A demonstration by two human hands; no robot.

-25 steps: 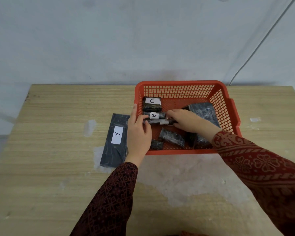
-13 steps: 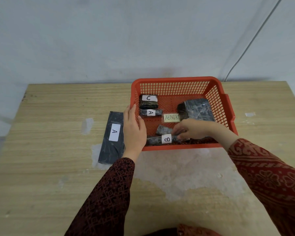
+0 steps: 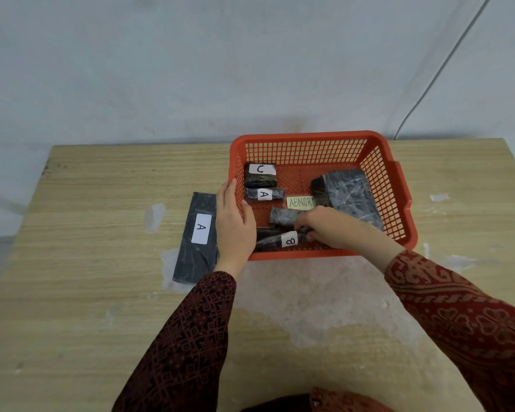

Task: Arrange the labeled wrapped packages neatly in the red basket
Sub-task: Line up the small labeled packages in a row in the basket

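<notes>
**Q:** Basket position and contents?

**A:** Red perforated plastic basket (image 3: 378, 171) sits at the far side of the light wooden desk (image 3: 72, 292). Inside, along its left wall: a small dark wrapped package labelled C (image 3: 260, 175), then a slim dark package labelled A (image 3: 263, 194) just nearer. A large grey-black wrapped block (image 3: 350, 194) lies on the right, a pale green slip reading "ABNOR…" (image 3: 300, 202) beside it. An unlabelled dark package (image 3: 283, 215) lies mid-basket.

**Q:** Hands?

**A:** Right hand (image 3: 330, 227) is inside the basket, fingers curled around the end of a narrow dark package labelled B (image 3: 280, 240) at the near wall. Left hand (image 3: 235, 221) rests on the basket's left rim, fingers extended, gripping nothing else.

**Q:** Anything outside?

**A:** A long flat dark package with a white A label (image 3: 197, 239) lies on the desk, just left of the basket.
</notes>
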